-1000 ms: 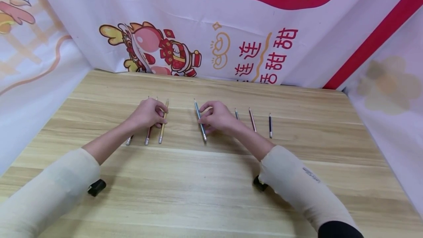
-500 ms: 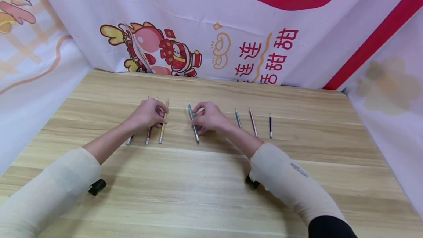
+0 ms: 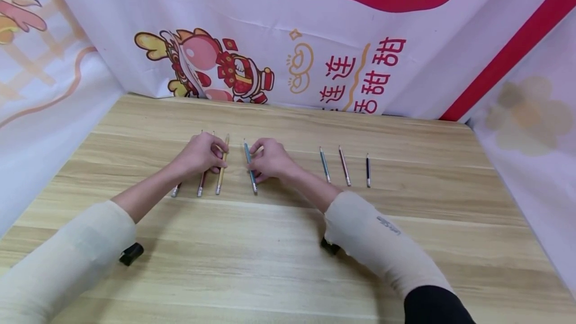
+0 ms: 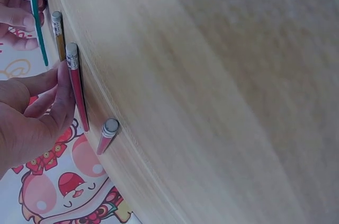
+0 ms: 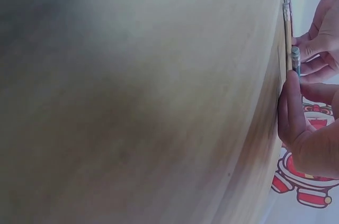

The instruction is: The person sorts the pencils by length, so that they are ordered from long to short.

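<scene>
In the head view my left hand (image 3: 202, 154) pinches a yellow pencil (image 3: 220, 184) that lies on the table, eraser end toward me. Just left of it are a dark red pencil (image 3: 201, 184) and another pencil (image 3: 176, 191), both partly hidden under the hand and wrist. My right hand (image 3: 271, 159) holds a teal pencil (image 3: 254, 183) between thumb and fingers, a short gap right of the yellow one and slightly slanted to it. The left wrist view shows the teal pencil (image 4: 38, 28) in the right hand's fingers, apart from the yellow pencil (image 4: 59, 41).
Farther right on the wooden table (image 3: 252, 274) lie a blue-green pencil (image 3: 324, 165), a pinkish-red pencil (image 3: 344, 165) and a shorter dark blue pencil (image 3: 368, 171). A printed cloth (image 3: 279, 19) hangs along the table's back edge. Small black devices (image 3: 131, 254) sit under both sleeves.
My right hand has moved left with the teal pencil, bringing it nearer the yellow pencil. The left hand has stayed in place. The blue-green pencil at right is now fully uncovered.
</scene>
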`<state>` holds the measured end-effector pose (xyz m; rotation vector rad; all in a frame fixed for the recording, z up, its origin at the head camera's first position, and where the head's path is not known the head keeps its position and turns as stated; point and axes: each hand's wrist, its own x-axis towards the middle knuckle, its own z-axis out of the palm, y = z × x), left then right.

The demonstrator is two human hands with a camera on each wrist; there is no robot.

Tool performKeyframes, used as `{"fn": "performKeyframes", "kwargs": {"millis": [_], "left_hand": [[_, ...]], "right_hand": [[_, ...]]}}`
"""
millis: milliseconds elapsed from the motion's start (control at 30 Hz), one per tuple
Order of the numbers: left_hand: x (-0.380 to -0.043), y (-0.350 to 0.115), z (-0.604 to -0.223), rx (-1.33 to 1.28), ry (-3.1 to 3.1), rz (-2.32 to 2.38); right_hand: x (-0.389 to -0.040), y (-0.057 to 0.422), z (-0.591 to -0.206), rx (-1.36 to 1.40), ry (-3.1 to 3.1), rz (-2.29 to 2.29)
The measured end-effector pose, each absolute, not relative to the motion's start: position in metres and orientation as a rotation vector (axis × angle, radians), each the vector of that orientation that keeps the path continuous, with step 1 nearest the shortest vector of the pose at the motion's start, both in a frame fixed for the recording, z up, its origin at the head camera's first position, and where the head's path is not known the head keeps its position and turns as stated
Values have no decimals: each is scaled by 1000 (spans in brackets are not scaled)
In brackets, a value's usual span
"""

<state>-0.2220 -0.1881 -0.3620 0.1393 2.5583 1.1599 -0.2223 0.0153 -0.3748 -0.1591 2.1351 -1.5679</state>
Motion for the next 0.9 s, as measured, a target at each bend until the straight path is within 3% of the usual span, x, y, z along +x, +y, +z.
{"fn": "performKeyframes", "kwargs": {"millis": [900], "left_hand": [[-226, -190, -361, 157, 2532, 1146]], "right_hand": [[-235, -11, -375, -127, 2308, -1470]]}}
